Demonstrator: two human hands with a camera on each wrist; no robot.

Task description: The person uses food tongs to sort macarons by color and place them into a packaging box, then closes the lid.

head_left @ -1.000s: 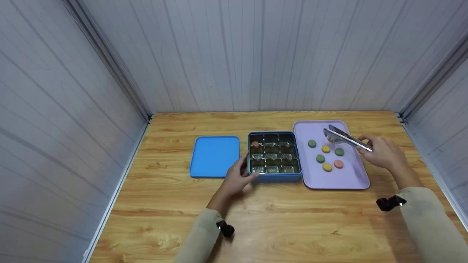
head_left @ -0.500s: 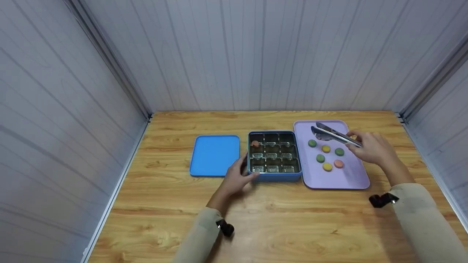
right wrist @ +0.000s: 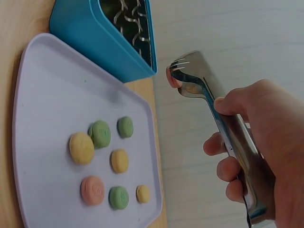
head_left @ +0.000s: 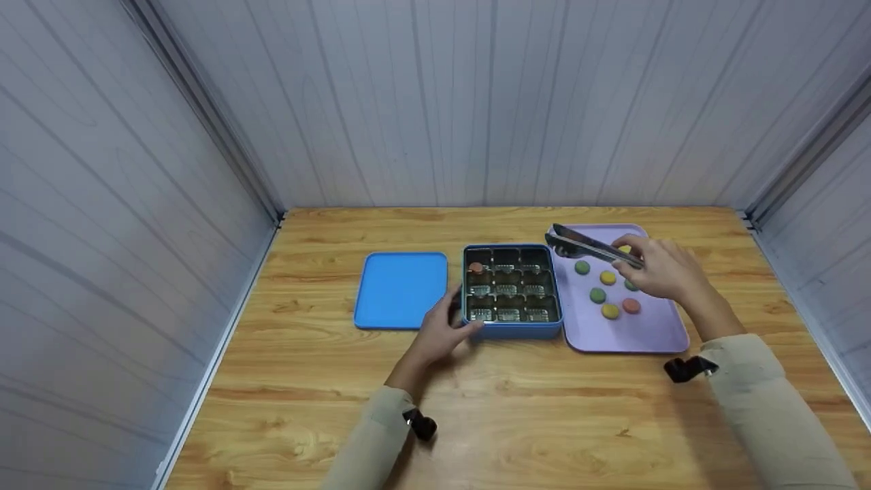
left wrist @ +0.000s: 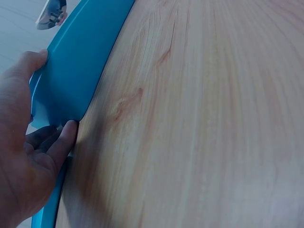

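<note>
- Pink macaron is clamped between the tips of the shiny metal tongs, in the air above the far left corner of the lilac rectangular tray, just beside the tin's right wall.
- My right hand grips the tongs' handle end; fingers curled round both arms, squeezing them together.
- My left hand rests at the near left corner of the blue rectangular tin; thumb and fingers pinch the corner wall from both sides.
- Tin is open, dark divided insert inside; one pink macaron sits in the far left compartment. Other compartments look bare in the head view.
- Blue flat lid lies on the table left of the tin, just beside it, with my left hand at the gap.
- Tray sits right of the tin, touching or nearly so; cannot tell which.
- Loose macarons on the tray, wrist view: green, green, yellow, yellow, pink, green, small yellow. All lie flat, apart from each other except the yellow/green pair on the left of that view, which touch.
- Everything stands on a light wooden table; grey panelled walls on three sides.
</note>
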